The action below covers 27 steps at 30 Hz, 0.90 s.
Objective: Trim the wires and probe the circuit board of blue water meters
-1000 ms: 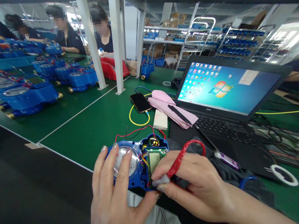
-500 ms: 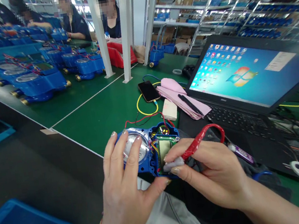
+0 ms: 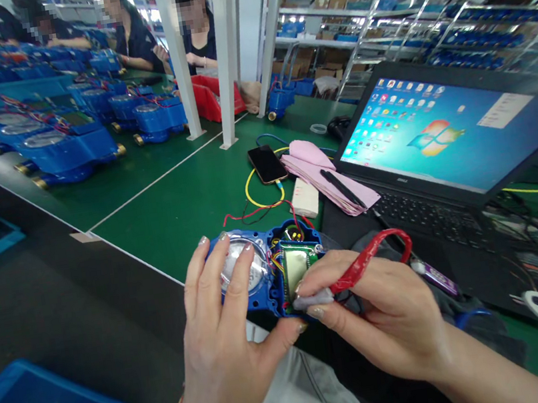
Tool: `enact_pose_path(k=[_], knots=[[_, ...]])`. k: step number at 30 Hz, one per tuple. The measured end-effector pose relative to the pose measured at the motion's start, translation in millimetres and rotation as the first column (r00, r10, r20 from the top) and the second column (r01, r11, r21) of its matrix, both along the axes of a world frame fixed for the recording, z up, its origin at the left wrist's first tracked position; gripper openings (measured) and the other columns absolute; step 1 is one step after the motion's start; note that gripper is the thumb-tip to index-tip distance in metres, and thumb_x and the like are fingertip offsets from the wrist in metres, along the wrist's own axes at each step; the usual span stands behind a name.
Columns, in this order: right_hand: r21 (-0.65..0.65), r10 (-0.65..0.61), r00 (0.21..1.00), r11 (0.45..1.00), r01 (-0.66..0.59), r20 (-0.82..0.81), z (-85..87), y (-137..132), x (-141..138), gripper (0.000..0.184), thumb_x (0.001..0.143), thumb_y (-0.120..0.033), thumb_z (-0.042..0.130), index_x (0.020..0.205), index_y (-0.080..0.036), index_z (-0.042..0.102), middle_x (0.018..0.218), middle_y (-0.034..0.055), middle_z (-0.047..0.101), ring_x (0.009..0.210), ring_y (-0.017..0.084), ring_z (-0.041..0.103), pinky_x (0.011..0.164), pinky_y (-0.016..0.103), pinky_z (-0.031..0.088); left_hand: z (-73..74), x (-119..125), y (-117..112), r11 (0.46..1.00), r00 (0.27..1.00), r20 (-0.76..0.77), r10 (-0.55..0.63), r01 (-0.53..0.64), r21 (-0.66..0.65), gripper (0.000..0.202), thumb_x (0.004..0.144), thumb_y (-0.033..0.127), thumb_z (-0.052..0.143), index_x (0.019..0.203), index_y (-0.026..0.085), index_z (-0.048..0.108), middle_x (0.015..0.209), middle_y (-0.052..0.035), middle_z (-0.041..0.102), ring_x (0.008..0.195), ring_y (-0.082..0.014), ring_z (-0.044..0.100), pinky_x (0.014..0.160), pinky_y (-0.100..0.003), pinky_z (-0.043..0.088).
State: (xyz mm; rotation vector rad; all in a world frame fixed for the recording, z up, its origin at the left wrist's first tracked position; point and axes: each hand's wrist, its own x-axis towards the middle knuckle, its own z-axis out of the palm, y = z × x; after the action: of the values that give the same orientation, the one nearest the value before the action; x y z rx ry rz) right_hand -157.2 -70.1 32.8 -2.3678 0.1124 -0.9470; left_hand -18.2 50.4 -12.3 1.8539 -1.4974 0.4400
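Observation:
A blue water meter (image 3: 267,299) with a round clear dial, a green circuit board and a small grey display (image 3: 296,266) is at the table's near edge. My left hand (image 3: 232,328) grips it, fingers over the dial and thumb along the near side. In my right hand (image 3: 387,312) a grey probe (image 3: 314,299) with a red-wrapped cable (image 3: 366,261) is pinched between thumb and fingers. Its tip is at the lower part of the circuit board; whether it touches is hidden. Loose red and black wires (image 3: 255,215) stick out behind the meter.
A laptop (image 3: 441,135) stands on the right, with a pink cloth (image 3: 318,174), a pen, a white block (image 3: 305,197) and a phone (image 3: 267,164) beside it. Several blue meters (image 3: 64,151) and white posts are farther back. A blue bin (image 3: 51,402) is lower left. Co-workers sit across.
Both hands and the water meter stay almost in place. The red cable loop shifts slightly right. Across the table, a co-worker's hands have risen into view.

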Motion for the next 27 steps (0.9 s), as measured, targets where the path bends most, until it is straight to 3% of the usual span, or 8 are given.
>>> enact_pose_path(k=[12,27], knots=[[-0.058,0.029,0.999,0.998,-0.028,0.014,1.9,1.2,0.5,0.017,0.083,-0.008,0.057,0.097,-0.014,0.062,0.081,0.0056,0.07,0.077,0.015,0.066,0.071,0.025,0.057,1.5,-0.7,0.2,1.0,1.0,0.012,0.01,-0.01,0.004,0.061,0.08,0.043,0.063,0.126,0.007,0.048,0.137,-0.0191,0.043,0.134,-0.0338,0.031,0.11,-0.046,0.029],[0.021,0.051,0.999,0.998,-0.051,-0.012,-0.7,2.7,3.9,0.012,0.082,-0.008,0.056,0.092,-0.011,0.061,0.083,0.0056,0.067,0.08,0.013,0.063,0.077,0.024,0.053,0.5,3.0,-1.7,1.0,0.999,0.046,0.012,-0.011,-0.01,0.058,0.08,0.042,0.061,0.123,0.005,0.051,0.133,-0.0205,0.045,0.131,-0.0355,0.034,0.108,-0.045,0.029]])
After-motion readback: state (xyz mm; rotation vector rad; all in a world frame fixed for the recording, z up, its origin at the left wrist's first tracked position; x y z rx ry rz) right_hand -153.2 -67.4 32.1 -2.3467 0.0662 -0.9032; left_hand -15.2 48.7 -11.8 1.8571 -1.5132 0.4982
